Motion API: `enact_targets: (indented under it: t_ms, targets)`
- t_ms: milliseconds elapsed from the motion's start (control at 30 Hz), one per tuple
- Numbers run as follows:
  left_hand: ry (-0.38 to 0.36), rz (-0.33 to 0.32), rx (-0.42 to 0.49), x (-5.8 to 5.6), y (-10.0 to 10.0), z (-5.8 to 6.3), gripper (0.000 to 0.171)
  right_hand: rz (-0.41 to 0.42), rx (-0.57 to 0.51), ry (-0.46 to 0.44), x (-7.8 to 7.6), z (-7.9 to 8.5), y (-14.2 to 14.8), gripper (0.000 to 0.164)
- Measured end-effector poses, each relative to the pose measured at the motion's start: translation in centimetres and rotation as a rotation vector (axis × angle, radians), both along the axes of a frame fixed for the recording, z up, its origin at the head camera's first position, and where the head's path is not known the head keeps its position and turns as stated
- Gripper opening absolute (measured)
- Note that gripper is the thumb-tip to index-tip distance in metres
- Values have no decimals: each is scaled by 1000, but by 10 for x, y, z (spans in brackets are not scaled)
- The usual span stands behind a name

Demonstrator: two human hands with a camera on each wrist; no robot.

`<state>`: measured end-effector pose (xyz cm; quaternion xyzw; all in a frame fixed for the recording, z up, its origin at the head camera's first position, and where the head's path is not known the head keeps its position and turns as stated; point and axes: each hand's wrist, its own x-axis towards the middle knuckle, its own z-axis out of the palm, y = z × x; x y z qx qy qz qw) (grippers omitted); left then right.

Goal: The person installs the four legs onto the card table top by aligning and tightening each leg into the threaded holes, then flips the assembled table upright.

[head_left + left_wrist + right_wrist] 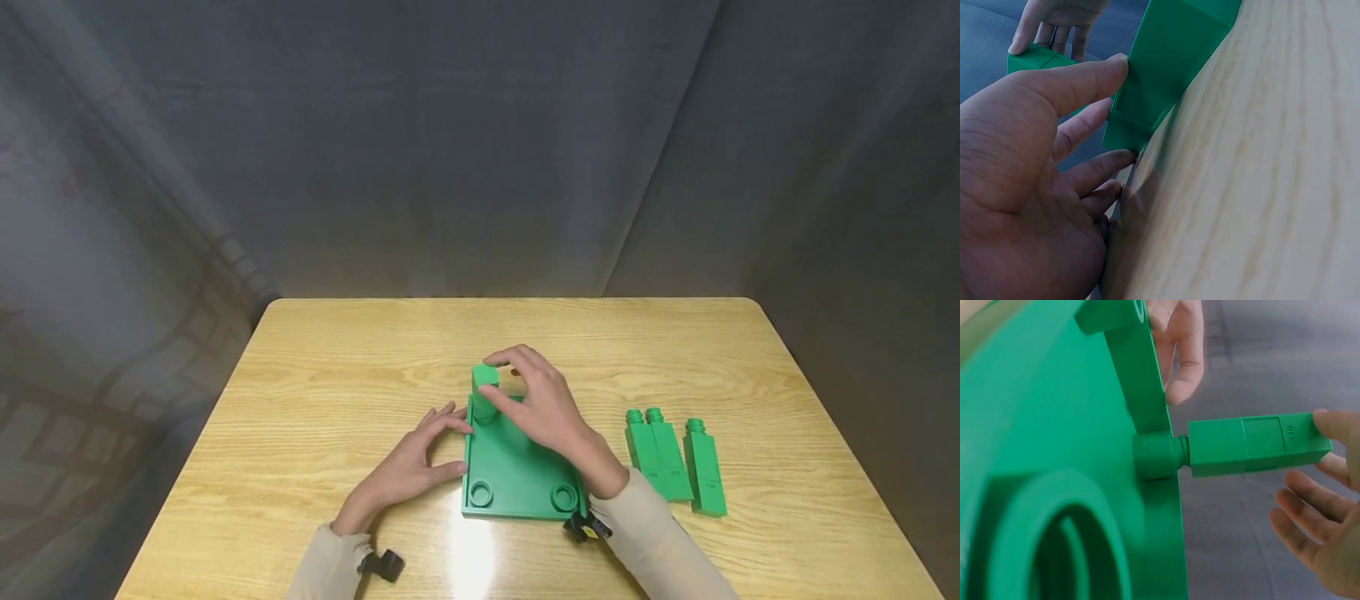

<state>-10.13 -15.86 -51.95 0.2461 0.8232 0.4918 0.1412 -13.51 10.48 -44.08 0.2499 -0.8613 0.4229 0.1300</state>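
Observation:
A square green board (517, 475) with raised rims and round threaded-looking sockets lies on the table. At its far left corner a square green leg (1254, 444), marked with a number, stands upright with its narrow neck at a socket. My right hand (542, 408) pinches the leg's top end between thumb and index finger; its other fingers are away from the leg in the right wrist view. Along the board's left side, my left hand (416, 462) touches the edge with thumb and fingertips, fingers only slightly bent. The left wrist view shows the same thumb (1085, 81) against the board's side.
To the right of the board lie three more green legs: two side by side (660, 458) and one a little apart (705, 471), threaded ends pointing away. A dark grey curtain (450, 150) hangs behind the wooden table (337, 350).

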Motion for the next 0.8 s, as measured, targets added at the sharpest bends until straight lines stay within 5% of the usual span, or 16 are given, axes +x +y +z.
enact_targets:
  t_ms: [333,500,800]
  targets:
    - [-35,7,-9,0,0,2,48,-6,-28,-8,-1,1,-2,42]
    - [-40,12,-2,1,0,2,48,58,26,-41,0,0,3,57]
    - [-37,10,-12,1,0,2,49,215,90,-111,0,1,10,52]
